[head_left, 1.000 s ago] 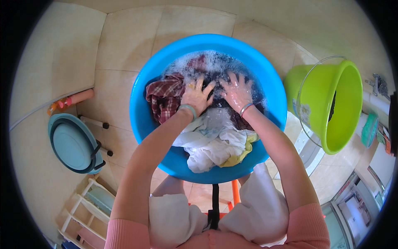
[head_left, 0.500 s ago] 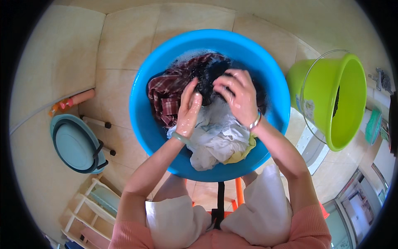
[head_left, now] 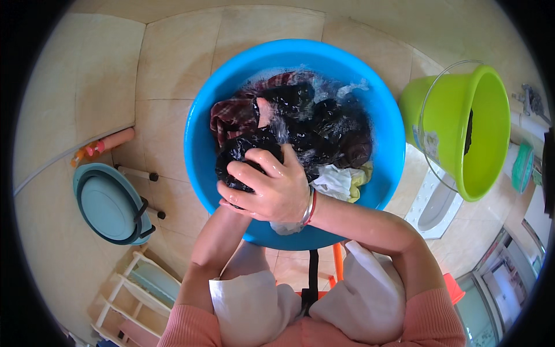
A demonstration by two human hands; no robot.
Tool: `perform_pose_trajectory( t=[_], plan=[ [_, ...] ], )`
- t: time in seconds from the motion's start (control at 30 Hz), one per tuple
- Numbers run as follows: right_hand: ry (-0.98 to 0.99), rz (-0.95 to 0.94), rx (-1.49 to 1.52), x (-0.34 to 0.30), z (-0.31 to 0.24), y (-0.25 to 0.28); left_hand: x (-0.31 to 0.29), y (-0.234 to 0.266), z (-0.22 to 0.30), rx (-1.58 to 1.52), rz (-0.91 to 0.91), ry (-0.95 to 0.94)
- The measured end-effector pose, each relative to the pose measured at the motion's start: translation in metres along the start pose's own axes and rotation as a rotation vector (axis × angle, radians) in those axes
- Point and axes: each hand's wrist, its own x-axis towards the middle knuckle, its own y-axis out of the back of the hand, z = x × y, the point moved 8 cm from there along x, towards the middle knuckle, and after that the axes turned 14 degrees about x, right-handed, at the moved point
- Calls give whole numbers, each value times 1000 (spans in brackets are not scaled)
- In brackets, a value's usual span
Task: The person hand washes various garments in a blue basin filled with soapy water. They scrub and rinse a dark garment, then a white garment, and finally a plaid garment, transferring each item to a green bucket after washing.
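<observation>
A wet black garment (head_left: pixel 332 127) is heaped over the laundry in a blue basin (head_left: pixel 384 196). My right hand (head_left: pixel 274 185) is curled over a bunch of it at the near left, gripping the cloth. Most of my left hand (head_left: pixel 264 113) is covered by the black fabric; a patch of skin shows through, and its finger positions are hidden. A maroon plaid garment (head_left: pixel 225 118) lies at the basin's left and far side. White cloth (head_left: pixel 332 182) and a yellowish piece (head_left: pixel 361 176) show at the near right. Suds and water glisten on the fabric.
A lime-green bucket (head_left: pixel 416 110) with a wire handle is tilted at the right, beside a white floor fixture (head_left: pixel 433 211). Folded teal basins (head_left: pixel 107 202) lean at the left wall near orange bottles (head_left: pixel 104 144). A pale rack (head_left: pixel 110 301) stands at lower left.
The black garment has been spread toward me, covering much of the white cloth and my left hand. My right hand has moved left and nearer, closing on the black fabric.
</observation>
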Motion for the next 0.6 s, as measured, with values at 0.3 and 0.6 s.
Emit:
perform_pose_trajectory(
  t=[0.3,0.6],
  plan=[
    [-40,77,274,-6,42,15,38,27,-27,74,172,-157],
    [-544,251,-72,-97,177,66,0,-16,17,354,359,-118]
  ],
)
